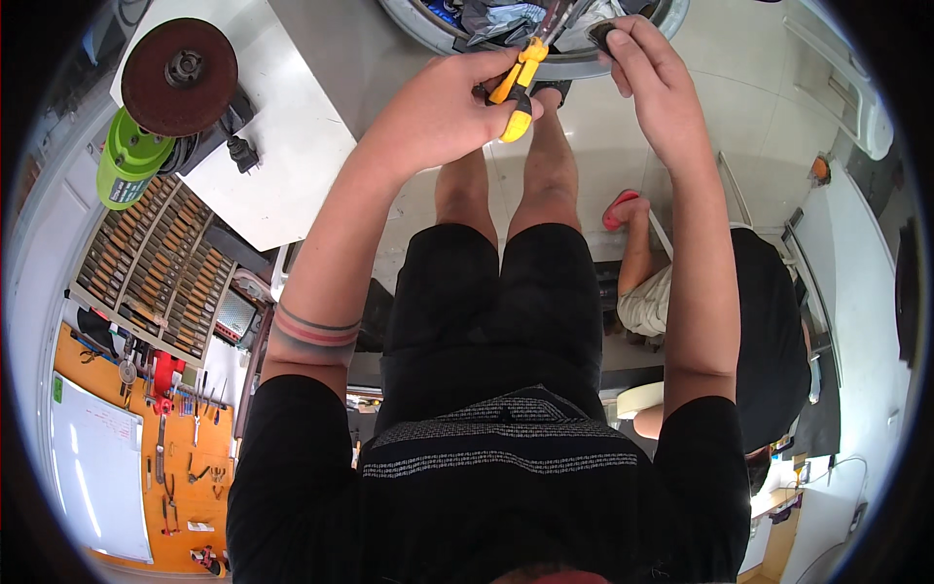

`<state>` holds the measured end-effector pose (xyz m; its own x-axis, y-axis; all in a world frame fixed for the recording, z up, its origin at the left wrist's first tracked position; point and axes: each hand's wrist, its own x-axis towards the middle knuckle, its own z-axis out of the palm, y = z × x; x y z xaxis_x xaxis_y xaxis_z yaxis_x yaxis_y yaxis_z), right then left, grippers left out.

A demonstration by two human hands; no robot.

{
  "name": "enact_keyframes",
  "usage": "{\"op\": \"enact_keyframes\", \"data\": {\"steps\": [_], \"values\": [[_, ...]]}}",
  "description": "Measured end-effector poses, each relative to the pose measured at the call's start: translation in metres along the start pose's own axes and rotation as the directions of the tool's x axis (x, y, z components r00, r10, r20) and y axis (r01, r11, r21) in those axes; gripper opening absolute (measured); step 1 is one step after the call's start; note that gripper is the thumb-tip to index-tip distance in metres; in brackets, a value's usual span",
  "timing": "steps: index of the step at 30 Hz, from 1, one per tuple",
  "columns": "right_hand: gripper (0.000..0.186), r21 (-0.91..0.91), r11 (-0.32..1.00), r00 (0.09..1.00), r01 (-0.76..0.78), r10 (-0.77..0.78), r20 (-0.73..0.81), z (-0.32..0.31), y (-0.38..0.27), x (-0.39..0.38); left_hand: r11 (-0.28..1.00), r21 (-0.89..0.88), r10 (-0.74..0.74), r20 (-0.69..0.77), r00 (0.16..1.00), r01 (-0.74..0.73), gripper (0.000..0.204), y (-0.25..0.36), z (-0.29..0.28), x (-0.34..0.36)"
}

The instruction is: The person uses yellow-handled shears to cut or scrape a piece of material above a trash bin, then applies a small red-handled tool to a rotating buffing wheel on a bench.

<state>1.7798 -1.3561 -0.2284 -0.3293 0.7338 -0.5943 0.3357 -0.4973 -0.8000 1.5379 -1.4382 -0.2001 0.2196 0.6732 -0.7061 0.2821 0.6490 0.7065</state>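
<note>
A hand tool (519,122) with yellow-and-black handles, apparently pliers, is gripped in my left hand (452,112), its metal end pointing up and away from me. My right hand (652,78) pinches a small dark piece (601,37) between thumb and fingers, a short way right of the tool. Beyond both hands, at the top of the view, is a round grey bin (562,70) holding crumpled grey, dark and blue material.
At left, a white worktop (292,165) holds a green machine (131,161) with a brown disc (179,76); beside it are a tool rack (146,263) and an orange pegboard (185,457). A seated person (769,321) is at my right.
</note>
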Motion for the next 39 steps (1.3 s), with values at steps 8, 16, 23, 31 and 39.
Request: {"op": "enact_keyframes", "data": {"steps": [8, 16, 23, 31, 39], "values": [[0.02, -0.078, 0.994, 0.995, 0.077, -0.072, 0.07, -0.005, 0.01, 0.001, 0.969, 0.153, 0.194, 0.018, 0.981, -0.195, 0.055, 0.01, 0.005, 0.002], [0.018, -0.127, 0.987, 0.992, 0.093, -0.082, 0.093, -0.005, 0.005, -0.002, 0.935, 0.236, 0.272, 0.0, 0.962, -0.265, 0.043, 0.005, 0.012, 0.005], [0.02, -0.147, 0.985, 0.993, 0.092, -0.08, 0.081, -0.002, 0.006, -0.005, 0.944, 0.253, 0.215, 0.014, 0.976, -0.212, 0.036, -0.002, 0.015, 0.005], [0.021, -0.122, 0.987, 0.991, 0.109, -0.098, 0.087, -0.002, 0.011, 0.0, 0.998, 0.047, 0.028, 0.109, 0.994, -0.033, 0.039, 0.001, 0.011, 0.004], [0.032, -0.201, 0.977, 0.997, 0.071, -0.061, 0.055, -0.003, -0.003, -0.003, 0.87, -0.491, -0.007, 0.061, 0.998, 0.036, 0.053, 0.027, 0.001, -0.004]]}}
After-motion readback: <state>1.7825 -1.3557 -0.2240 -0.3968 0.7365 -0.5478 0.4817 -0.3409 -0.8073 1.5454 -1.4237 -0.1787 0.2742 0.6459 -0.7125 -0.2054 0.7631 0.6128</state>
